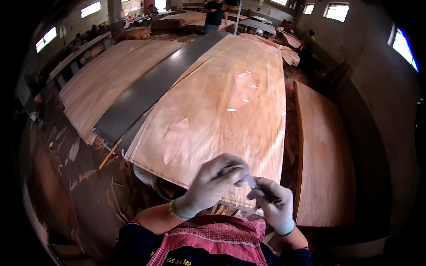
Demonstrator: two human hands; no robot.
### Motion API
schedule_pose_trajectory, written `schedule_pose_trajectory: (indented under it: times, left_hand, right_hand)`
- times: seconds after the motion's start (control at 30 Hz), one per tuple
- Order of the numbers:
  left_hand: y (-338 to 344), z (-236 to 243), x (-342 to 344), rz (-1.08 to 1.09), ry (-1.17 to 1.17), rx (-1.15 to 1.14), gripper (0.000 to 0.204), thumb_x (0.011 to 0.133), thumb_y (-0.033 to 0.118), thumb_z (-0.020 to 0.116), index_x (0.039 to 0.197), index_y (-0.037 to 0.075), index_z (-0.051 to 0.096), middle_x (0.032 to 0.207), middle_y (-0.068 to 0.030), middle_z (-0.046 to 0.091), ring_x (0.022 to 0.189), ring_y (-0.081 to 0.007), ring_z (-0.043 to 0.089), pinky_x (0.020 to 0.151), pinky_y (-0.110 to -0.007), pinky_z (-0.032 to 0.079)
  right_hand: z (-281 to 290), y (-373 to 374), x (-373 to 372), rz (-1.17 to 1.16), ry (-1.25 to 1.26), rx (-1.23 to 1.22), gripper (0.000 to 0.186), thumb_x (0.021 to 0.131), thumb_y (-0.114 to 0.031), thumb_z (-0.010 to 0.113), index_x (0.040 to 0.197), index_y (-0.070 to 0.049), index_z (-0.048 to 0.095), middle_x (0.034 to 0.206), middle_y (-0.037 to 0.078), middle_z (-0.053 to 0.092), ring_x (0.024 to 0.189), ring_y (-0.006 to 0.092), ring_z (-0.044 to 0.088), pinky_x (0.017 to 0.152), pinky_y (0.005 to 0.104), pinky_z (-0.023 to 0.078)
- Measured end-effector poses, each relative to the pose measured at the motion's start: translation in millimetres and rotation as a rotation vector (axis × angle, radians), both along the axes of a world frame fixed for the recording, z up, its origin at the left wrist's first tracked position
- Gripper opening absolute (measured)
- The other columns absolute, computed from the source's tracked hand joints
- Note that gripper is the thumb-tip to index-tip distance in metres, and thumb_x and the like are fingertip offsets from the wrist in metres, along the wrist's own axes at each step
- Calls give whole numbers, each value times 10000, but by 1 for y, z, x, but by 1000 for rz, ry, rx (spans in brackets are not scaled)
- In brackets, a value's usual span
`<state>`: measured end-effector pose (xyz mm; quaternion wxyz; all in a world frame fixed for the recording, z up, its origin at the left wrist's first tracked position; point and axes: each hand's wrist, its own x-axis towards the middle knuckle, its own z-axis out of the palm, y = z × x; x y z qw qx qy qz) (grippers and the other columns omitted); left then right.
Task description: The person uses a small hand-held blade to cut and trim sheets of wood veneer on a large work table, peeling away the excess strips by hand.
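My left hand (215, 181) and my right hand (274, 201), both in pale work gloves, are raised in front of me over the near edge of a large wood veneer sheet (208, 119). A small pale strip (251, 181) runs between their pinched fingertips; what it is made of is too blurred to tell. On the sheet, a pinkish veneer patch (242, 91) has several short white strips (231, 110) along its edges. Another pinkish patch (175, 139) lies nearer, to the left of my hands.
A long dark grey panel (146, 88) lies left of the sheet, beside another veneer stack (117, 68). A yellow stick (111, 153) juts out at its near end. To my right is a lower wood stack (326, 159). Veneer scraps litter the floor; a person (216, 15) stands beyond.
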<state>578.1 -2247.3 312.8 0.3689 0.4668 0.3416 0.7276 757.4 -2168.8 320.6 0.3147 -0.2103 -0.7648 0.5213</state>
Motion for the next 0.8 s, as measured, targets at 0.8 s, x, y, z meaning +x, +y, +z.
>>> schedule_pose_trajectory:
  times: [0.8]
  left_hand:
    - [-44, -338, -218, 1544, 818, -859, 164, 808, 146, 661, 957, 92, 620, 1127, -122, 604, 1126, -325, 526, 1050, -517, 335]
  right_hand:
    - [-333, -3, -252, 182, -598, -608, 192, 878, -120, 691, 952, 56, 669, 777, 46, 664, 655, 124, 585, 611, 268, 477]
